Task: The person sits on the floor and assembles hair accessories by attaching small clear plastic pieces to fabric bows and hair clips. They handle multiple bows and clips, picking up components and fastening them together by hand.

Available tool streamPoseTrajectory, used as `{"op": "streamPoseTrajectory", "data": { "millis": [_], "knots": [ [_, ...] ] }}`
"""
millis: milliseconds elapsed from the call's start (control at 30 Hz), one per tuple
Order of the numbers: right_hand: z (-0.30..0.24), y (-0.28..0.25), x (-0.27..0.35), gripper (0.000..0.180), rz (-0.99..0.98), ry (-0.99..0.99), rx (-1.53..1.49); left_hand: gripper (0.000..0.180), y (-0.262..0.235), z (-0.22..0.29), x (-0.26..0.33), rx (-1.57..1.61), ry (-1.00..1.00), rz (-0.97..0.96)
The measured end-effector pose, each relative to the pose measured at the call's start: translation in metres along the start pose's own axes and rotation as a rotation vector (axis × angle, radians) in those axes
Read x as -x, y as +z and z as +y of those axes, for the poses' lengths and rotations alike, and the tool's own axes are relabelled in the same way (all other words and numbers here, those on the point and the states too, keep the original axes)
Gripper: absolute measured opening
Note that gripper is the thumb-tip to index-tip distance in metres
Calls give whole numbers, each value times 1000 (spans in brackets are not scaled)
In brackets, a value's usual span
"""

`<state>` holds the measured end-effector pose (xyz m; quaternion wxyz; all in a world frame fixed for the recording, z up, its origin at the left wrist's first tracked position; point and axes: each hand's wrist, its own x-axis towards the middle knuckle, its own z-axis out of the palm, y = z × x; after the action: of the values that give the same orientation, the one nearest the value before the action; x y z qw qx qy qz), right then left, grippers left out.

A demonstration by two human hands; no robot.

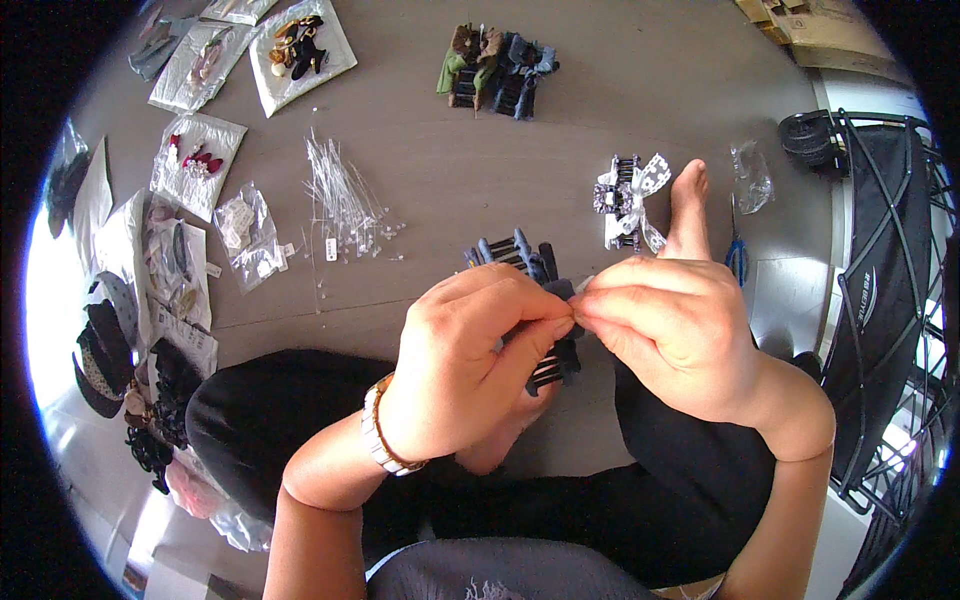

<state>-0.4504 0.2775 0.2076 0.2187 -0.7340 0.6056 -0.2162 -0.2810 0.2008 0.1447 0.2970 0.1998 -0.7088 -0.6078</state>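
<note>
My left hand (465,340) is closed, with a dark blue hair claw clip (512,252) held under its fingers. Black and blue teeth of the clip stick out above and below the hand. Beside it, my right hand (675,325) is closed in a pinch, fingertips meeting the left thumb and forefinger at the clip's edge. A small whitish bit shows by the right fingertips, too small to name. Up and right of the hands lies a claw clip with a white dotted bow (630,203). Farther off sit green, brown and blue claw clips (497,70).
Clear plastic tag fasteners (345,195) lie loose left of centre. Bagged hair accessories (300,52) and dark bows (105,355) cover the left side. Blue-handled scissors (737,260) and a crumpled clear bag (752,178) are near my bare foot (688,212). A black folding frame (885,290) stands right.
</note>
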Motion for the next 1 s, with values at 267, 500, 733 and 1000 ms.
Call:
{"op": "streamPoseTrajectory", "data": {
  "millis": [267,500,733,1000],
  "knots": [
    [2,-3,1,8,-83,27,-11,8,10,-10,4,-86,27,-97],
    [5,-1,6,7,-245,151,-68,8,10,-14,4,-30,-93,-170],
    [6,5,8,10,-281,82,59,6,7,-16,1,98,-236,-250],
    [9,-4,3,9,-143,181,-176,6,0,-14,-1,282,-353,-168]
  ]
}}
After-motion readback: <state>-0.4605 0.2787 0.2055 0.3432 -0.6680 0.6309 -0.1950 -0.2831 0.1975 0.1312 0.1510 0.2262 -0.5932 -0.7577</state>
